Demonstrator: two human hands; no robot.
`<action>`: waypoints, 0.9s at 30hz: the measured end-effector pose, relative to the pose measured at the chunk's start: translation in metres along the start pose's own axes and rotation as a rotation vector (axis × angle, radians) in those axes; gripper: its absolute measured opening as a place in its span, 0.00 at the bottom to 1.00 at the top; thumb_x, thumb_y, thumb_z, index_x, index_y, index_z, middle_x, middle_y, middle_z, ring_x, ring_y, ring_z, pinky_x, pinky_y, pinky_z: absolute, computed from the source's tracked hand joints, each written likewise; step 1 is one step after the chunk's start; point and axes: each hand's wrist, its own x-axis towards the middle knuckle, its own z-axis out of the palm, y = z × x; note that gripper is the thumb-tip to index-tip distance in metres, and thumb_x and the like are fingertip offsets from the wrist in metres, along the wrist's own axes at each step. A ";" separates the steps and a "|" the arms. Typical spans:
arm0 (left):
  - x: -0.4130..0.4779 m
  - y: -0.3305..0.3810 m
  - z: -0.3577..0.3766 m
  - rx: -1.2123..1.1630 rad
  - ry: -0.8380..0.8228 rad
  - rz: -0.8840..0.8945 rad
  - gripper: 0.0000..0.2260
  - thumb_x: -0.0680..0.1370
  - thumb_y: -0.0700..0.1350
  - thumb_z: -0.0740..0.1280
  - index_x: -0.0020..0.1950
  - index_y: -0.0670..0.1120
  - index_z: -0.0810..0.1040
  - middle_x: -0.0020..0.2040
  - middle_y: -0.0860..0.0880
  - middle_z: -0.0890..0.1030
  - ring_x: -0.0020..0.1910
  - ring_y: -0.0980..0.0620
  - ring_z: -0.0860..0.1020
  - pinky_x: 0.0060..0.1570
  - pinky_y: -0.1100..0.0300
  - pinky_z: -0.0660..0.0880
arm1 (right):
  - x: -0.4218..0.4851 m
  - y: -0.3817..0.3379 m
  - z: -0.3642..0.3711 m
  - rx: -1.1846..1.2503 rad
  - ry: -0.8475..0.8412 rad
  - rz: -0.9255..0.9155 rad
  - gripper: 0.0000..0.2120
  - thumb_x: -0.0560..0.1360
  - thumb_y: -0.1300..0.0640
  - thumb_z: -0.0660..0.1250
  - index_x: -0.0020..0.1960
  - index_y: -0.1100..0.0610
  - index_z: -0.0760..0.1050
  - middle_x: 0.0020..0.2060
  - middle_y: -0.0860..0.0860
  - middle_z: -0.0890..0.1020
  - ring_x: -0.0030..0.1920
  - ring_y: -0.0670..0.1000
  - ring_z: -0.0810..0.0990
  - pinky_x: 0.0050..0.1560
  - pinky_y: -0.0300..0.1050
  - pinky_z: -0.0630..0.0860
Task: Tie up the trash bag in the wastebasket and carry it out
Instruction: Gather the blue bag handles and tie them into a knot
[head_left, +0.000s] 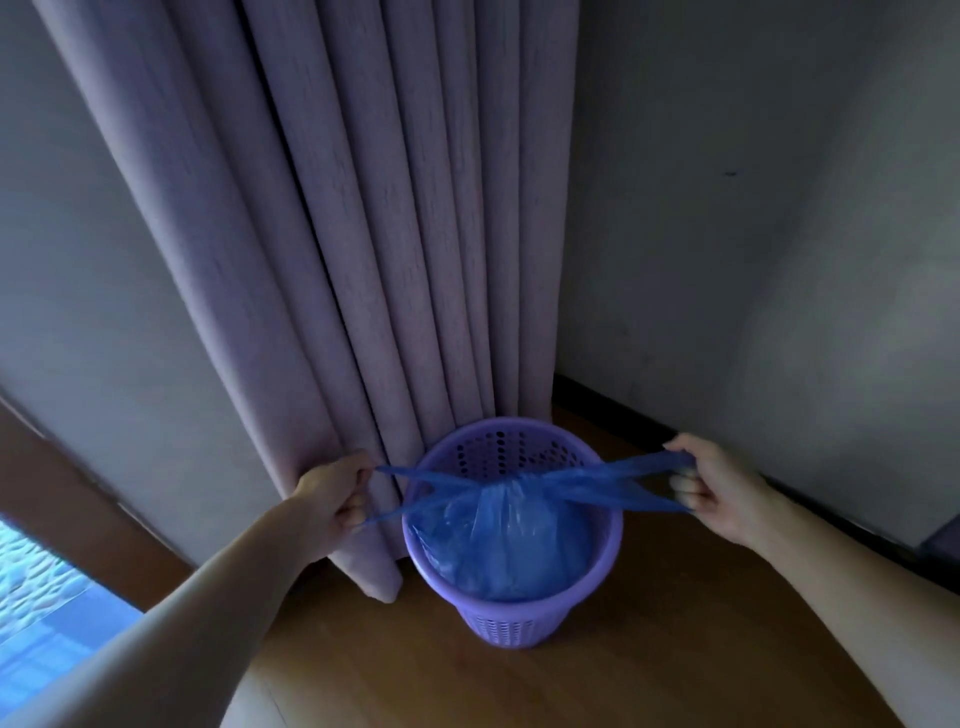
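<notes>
Pleated mauve curtain (363, 234) hangs between grey walls (753, 234) above wood floor (597, 686).

Trash bag (511, 551) contents hidden; both forearms cropped.

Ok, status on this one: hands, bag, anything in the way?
Left hand and right hand each shut on a bag handle, pulling apart. Blue trash bag cinched, sitting in the purple wastebasket. Curtain touches basket; no obstruction.

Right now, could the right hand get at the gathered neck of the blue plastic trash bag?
Probably yes. Nothing lies between the right hand and the gathered neck over the purple perforated wastebasket, but it is shut on a stretched handle and must release it first.
</notes>
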 end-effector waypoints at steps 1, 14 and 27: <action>0.002 -0.003 -0.007 0.015 0.031 0.001 0.15 0.76 0.36 0.61 0.30 0.46 0.64 0.26 0.50 0.58 0.14 0.57 0.54 0.18 0.73 0.51 | 0.001 0.003 -0.008 -0.037 0.015 0.004 0.16 0.77 0.61 0.62 0.33 0.52 0.63 0.20 0.46 0.60 0.18 0.44 0.58 0.16 0.38 0.52; -0.019 0.004 0.037 0.121 -0.098 0.359 0.10 0.78 0.36 0.64 0.36 0.40 0.76 0.19 0.53 0.67 0.17 0.56 0.64 0.19 0.66 0.63 | -0.028 -0.009 0.062 -0.043 -0.166 -0.217 0.15 0.78 0.57 0.67 0.34 0.53 0.68 0.24 0.46 0.63 0.20 0.44 0.60 0.18 0.36 0.55; 0.003 -0.026 0.068 0.114 -0.205 0.488 0.12 0.80 0.43 0.65 0.36 0.46 0.74 0.24 0.53 0.63 0.23 0.54 0.59 0.23 0.62 0.58 | -0.013 0.042 0.134 -0.226 -0.091 -0.408 0.12 0.81 0.62 0.59 0.39 0.58 0.70 0.24 0.48 0.64 0.22 0.45 0.61 0.22 0.38 0.57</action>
